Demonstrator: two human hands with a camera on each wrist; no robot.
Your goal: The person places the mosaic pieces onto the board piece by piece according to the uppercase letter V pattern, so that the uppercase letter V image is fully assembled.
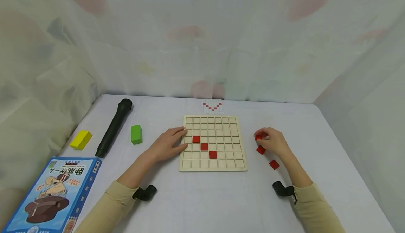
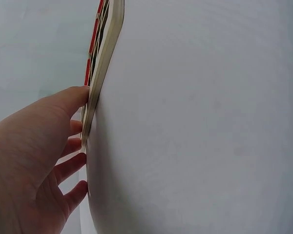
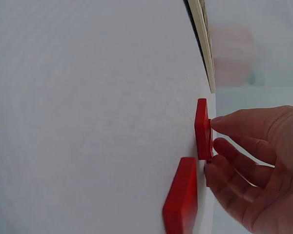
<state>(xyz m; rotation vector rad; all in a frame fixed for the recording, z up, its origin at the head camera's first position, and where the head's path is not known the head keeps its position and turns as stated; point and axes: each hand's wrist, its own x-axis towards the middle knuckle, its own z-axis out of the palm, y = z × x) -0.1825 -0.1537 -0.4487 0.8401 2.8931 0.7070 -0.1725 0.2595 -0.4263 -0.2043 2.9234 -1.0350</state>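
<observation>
A pale wooden grid board (image 1: 191, 163) lies in the middle of the table, with three red square tiles in a diagonal, the middle one (image 1: 204, 147) among them. My left hand (image 1: 167, 143) rests at the board's left edge, fingers extended and thumb touching its side. To the right of the board, my right hand (image 1: 272, 141) pinches a red tile (image 1: 258, 137) between thumb and fingers, low over the table. Just below it lies one loose red tile (image 1: 261, 150), and another red tile (image 1: 274, 164) lies nearer the wrist. The right wrist view partly hides the pinched tile.
Behind the board is a small card (image 1: 212, 106) with a red V pattern. On the left are a green block (image 1: 136, 134), a black tube-like stick (image 1: 114, 129), a yellow block (image 1: 81, 140) and a blue game box (image 1: 52, 194). Cloth curtains surround the white table (image 1: 209, 201).
</observation>
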